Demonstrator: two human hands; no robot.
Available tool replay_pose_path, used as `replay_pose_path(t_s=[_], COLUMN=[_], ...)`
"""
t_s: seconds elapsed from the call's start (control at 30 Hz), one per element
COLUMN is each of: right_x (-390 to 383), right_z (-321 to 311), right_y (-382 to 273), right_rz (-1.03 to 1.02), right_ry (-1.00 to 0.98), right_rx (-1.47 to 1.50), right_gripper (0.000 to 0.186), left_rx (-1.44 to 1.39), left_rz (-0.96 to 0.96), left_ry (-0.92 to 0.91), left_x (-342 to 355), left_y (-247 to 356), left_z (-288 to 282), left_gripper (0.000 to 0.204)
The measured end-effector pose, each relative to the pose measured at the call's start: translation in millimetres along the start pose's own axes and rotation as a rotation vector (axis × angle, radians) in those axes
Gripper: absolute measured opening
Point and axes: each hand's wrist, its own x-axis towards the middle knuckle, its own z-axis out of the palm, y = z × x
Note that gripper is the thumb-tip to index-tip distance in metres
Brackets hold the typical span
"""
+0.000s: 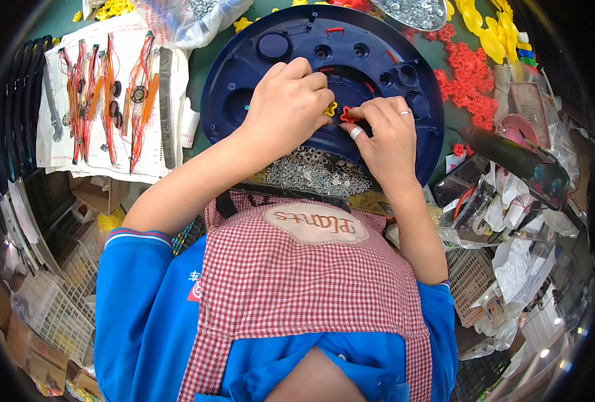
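A dark blue, rounded plastic shell (244,75) lies in front of me, showing its posts, round recesses and a curved slot. Over its middle, my left hand (285,100) is closed, with a small yellow star-shaped plastic piece (331,109) at its fingertips. Close beside it, my right hand (388,137) pinches a small red star-shaped plastic piece (346,115) between thumb and fingers. Both pieces are low over the shell; whether they touch it I cannot tell. My left palm is hidden from view.
Loose screws (314,171) are heaped between the shell and my apron. Red star-shaped pieces (468,84) and yellow pieces (488,33) lie to the right, near a dark long tool (522,164). Wired small speakers (113,100) rest on paper at left. A plastic bag (183,20) sits at the back.
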Motion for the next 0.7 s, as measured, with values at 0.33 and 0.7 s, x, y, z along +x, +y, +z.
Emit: replay_pose_path(t_s=[0.33,0.7], right_x=[-8,-75], right_z=[-5,4], right_y=[0,-44], right_rz=[0.014,0.147], right_ry=[0.07,-0.396], right_rx=[0.096,0.045], right_gripper=[0.026,0.015], left_rx=[-0.208,-0.401], left_rz=[0.133,0.117], left_ry=[-0.376,-0.312], left_x=[-75,-61], left_y=[28,24], left_z=[-1,-20], left_gripper=[0.014,0.016])
